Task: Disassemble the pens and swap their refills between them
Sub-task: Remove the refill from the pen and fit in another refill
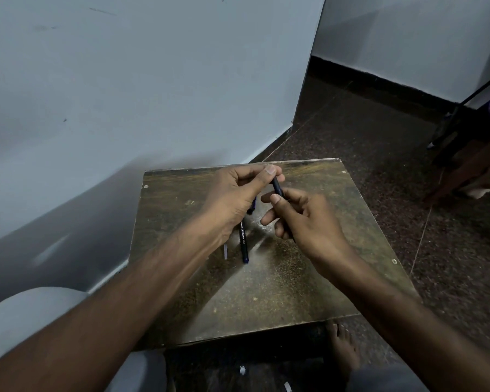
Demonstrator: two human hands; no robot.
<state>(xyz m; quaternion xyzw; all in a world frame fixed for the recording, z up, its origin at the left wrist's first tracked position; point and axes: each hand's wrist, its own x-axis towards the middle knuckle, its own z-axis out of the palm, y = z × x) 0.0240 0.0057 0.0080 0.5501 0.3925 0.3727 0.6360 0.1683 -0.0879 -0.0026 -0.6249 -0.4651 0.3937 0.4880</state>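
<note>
A dark pen (277, 187) is held above the small worn wooden table (280, 278) by both hands. My left hand (238, 193) pinches its upper end between thumb and fingers. My right hand (303, 219) grips its lower part, and the rest of the barrel is hidden in that fist. A second dark pen (243, 244) with white lettering lies on the table under my left wrist, its blue tip pointing toward me. A small pale piece (225, 251) lies just left of it. Something dark blue (253, 205) shows below my left palm, and I cannot tell what it is.
A pale wall (125, 94) runs close along the table's left and far side. Dark speckled floor (379, 142) lies to the right. Wooden furniture (470, 165) stands at the far right. A bare foot (343, 349) rests on the floor near the table's front edge.
</note>
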